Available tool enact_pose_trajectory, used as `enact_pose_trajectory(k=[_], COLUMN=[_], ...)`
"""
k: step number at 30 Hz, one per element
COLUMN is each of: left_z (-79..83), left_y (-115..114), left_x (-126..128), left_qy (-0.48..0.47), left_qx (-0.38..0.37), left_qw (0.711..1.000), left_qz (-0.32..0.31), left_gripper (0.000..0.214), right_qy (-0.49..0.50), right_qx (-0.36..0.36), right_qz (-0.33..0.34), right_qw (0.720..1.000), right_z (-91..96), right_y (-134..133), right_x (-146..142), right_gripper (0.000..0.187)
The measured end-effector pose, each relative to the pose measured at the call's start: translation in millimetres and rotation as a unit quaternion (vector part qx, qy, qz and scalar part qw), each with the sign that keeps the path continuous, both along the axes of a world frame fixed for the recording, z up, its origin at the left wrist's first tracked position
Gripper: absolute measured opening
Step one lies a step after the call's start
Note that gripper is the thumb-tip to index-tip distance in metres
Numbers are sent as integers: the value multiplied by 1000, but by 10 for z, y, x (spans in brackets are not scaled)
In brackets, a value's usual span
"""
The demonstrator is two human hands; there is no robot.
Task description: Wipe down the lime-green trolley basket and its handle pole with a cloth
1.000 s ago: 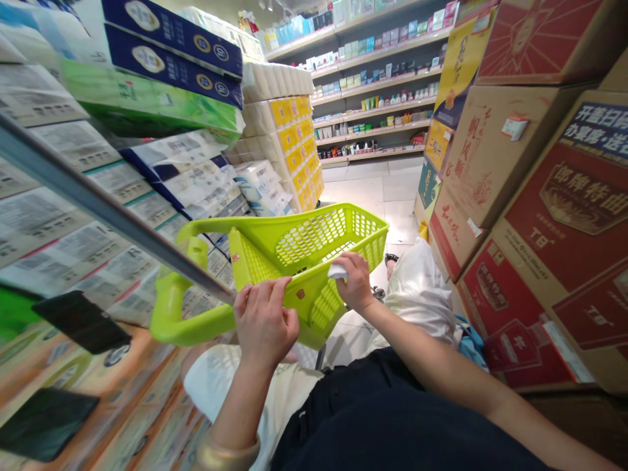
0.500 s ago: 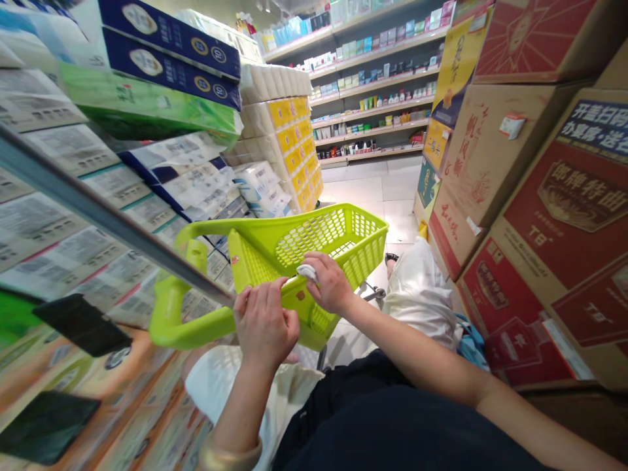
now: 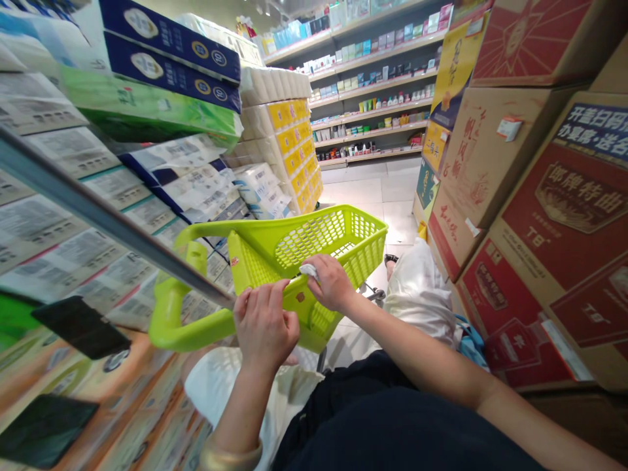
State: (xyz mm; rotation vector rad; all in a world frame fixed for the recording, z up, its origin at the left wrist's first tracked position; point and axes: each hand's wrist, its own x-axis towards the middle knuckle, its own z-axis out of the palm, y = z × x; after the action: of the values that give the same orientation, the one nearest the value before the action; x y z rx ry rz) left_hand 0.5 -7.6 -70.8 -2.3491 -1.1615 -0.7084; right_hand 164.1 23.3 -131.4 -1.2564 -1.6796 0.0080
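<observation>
A lime-green shopping cart stands in front of me, tilted in view, with perforated basket sides and a looped handle. My left hand is closed over the cart's near side rim. Right at its fingers ends a grey metal pole, which slants in from the left edge; whether the hand also grips it I cannot tell. Further along the rim, my right hand is closed around a crumpled white tissue and rests against the green plastic. Some of the basket's floor is hidden by the near rim and my right hand.
Packs of paper goods and yellow-labelled bundles are stacked on the left. Large cartons rise on the right. Shelves cross the far end, beyond a tiled floor. Two dark flat panels show lower left.
Hands and cart stay almost where they were. The tissue's visible end looks slightly different at my right fingers.
</observation>
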Motion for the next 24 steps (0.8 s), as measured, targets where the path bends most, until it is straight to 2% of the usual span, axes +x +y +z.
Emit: enact_pose_trajectory(k=[2,5,9,11,14,16,21,24], left_z=[9,6,-22,-32,-38,-40,-41,-34], left_y=[-6,-4,15,22,27,28,28,34], left_x=[12,17,-10,-21,-19,-11,-22,-53], left_qy=[4,5,-2,-4,-4,-5,-11,-8], left_qx=[0,0,7,8,7,12,8,6], left_qw=[1000,1000,1000,1000,1000,1000,1000,1000], left_qz=[3,3,-3,-5,-7,-8,-11,-16], left_gripper=[41,42,46,47,49,48,50,50], right_qy=[3,-2,-11,-15,4,13,5,-7], right_qx=[25,66,46,26,6,4,21,15], right_qz=[7,53,84,60,-17,-25,68,78], right_qw=[1000,996,995,998,1000,1000,997,997], right_z=[13,52,40,4,-30,-16,79,76], right_y=[-12,-31,-18,-1,6,-11,-66,-40], right_x=[-41,-204,-226,-113,24,-4,-279,-219], right_gripper=[29,41,43,36,31,32,44,38])
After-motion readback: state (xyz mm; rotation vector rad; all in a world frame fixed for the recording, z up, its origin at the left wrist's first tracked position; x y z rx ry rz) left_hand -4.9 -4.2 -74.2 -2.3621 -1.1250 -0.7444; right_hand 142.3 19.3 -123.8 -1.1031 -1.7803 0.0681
